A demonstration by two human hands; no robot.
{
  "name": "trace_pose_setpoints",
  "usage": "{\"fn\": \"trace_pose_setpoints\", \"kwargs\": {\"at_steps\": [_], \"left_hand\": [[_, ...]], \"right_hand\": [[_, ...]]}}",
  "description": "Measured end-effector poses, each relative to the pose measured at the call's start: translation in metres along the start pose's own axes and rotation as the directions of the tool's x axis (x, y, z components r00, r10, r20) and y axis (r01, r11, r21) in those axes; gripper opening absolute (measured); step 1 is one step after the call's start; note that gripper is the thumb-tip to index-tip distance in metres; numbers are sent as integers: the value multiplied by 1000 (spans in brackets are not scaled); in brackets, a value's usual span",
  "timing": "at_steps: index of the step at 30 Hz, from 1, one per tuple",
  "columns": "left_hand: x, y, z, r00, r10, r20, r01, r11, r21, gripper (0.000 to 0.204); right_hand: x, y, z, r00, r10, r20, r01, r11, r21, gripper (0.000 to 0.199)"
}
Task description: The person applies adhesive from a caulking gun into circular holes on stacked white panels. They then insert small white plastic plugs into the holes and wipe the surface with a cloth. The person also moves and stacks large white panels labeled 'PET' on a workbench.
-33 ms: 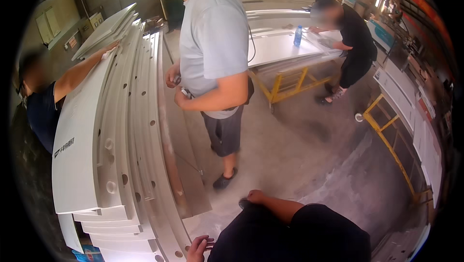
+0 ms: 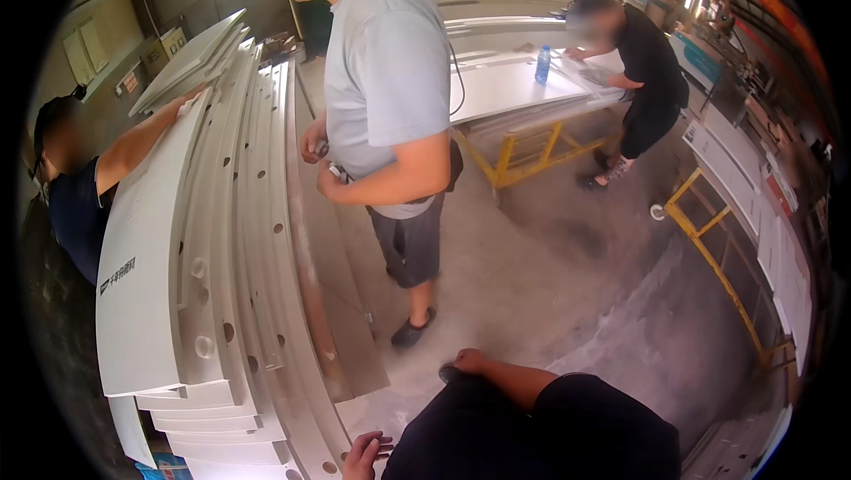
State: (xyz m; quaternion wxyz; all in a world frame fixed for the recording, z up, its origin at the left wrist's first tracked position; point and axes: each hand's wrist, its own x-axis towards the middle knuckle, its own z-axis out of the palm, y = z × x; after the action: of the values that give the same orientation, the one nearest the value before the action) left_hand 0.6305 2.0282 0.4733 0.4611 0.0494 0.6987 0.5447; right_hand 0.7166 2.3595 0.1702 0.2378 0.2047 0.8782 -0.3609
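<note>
My left hand (image 2: pixel 365 456) hangs at the lower edge beside the near end of a stack of pale panels (image 2: pixel 232 320). Its fingers are loosely curled and apart, with nothing seen in them. My right hand (image 2: pixel 470 361) rests by my dark clothing, next to a dark rounded thing (image 2: pixel 448 373), perhaps a shoe tip. Its fingers are mostly hidden. The stack has round holes along its edges, and a white panel (image 2: pixel 142 320) with dark print lies on top. At the far left, a co-worker's hand (image 2: pixel 188 101) presses something white on that panel.
A co-worker in a grey shirt (image 2: pixel 390 81) stands beside the stack, holding small objects. Another co-worker in black (image 2: pixel 651 59) bends over a white panel on a yellow-framed cart (image 2: pixel 532 156), where a blue bottle (image 2: pixel 542 65) stands. More panels rest on a yellow rack (image 2: pixel 709 232) at right.
The left co-worker's hand has slid slightly nearer along the top panel. The view has shifted a little. My own hands stay in place.
</note>
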Motion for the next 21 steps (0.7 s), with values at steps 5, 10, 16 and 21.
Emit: {"fn": "trace_pose_setpoints", "kwargs": {"at_steps": [5,10,16,21], "left_hand": [[11,-2,-5,998,51,39,-52,998,26,39],[13,-6,-4,998,49,50,-51,998,38,37],[12,-5,-2,997,30,68,-33,999,31,37],[9,-9,-1,998,38,52,-39,999,13,38]], "right_hand": [[0,31,34,956,289,-44,-276,941,196,37],[-22,29,26,931,365,25,-359,900,247,41],[-7,46,39,939,341,-37,-324,918,229,40],[-3,41,32,958,287,-24,-279,945,172,38]]}}
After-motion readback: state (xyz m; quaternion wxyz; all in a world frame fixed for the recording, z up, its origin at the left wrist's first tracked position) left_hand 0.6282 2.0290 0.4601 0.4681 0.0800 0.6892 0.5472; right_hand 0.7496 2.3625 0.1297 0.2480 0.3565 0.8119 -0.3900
